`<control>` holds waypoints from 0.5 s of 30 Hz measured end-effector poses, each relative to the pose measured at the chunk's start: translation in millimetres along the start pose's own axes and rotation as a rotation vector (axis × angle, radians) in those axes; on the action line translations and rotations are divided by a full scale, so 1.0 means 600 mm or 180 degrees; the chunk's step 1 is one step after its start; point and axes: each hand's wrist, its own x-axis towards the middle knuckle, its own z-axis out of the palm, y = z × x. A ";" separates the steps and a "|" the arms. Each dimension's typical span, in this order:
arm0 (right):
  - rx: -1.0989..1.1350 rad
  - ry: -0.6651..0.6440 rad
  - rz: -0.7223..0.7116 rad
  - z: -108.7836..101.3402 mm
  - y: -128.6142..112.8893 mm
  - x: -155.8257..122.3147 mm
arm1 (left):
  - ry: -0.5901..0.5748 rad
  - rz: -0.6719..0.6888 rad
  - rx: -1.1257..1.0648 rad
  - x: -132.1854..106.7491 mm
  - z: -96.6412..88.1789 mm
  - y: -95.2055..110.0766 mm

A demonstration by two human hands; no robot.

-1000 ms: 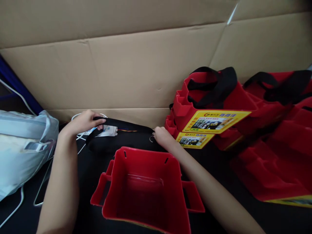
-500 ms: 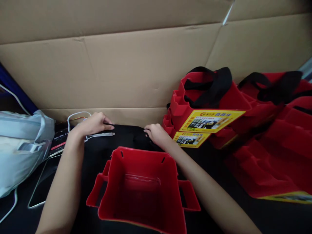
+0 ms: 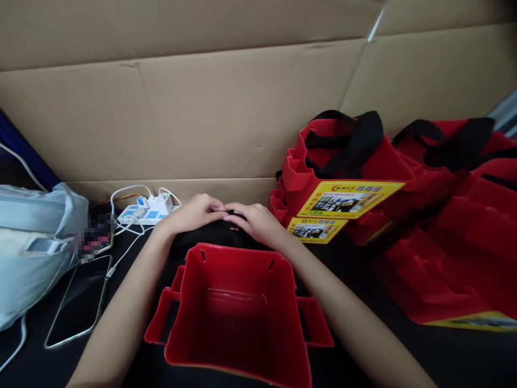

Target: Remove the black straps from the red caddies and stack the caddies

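Observation:
Close together behind the red plastic tool box point(image 3: 238, 318), my left hand point(image 3: 200, 211) and my right hand point(image 3: 255, 220) meet at their fingertips. Both are closed, pinching a black fabric strap point(image 3: 210, 233) that blends into the dark table cover, so its full length is hard to make out. The box stands upright between my forearms, its opening toward me. Two narrow slots show near the top of its far wall, and a loop-shaped side pocket juts out on either side. Nothing is visible inside the box.
Stacked red boxes point(image 3: 351, 161) with black straps and yellow labels stand on the right. On the left lie a pale bag point(image 3: 36, 242), a phone point(image 3: 78, 302) and a power strip point(image 3: 149, 213) with white cables. A cardboard wall point(image 3: 210, 118) closes off the back.
My left hand has moved right, away from the power strip, to meet my right hand. The black strap, earlier stretched between them, is now bunched together. The box has hardly moved.

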 end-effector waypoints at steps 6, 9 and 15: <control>-0.0443 -0.0036 0.0958 -0.017 0.056 -0.006 | -0.0724 -0.0723 -0.0218 -0.088 -0.084 -0.064; -0.0482 0.0012 0.1084 -0.011 0.061 -0.005 | -0.0364 -0.0808 -0.0149 -0.141 -0.125 -0.079; 0.0288 -0.0129 -0.0325 0.005 0.012 0.004 | -0.0332 -0.0301 0.0222 -0.059 -0.055 -0.006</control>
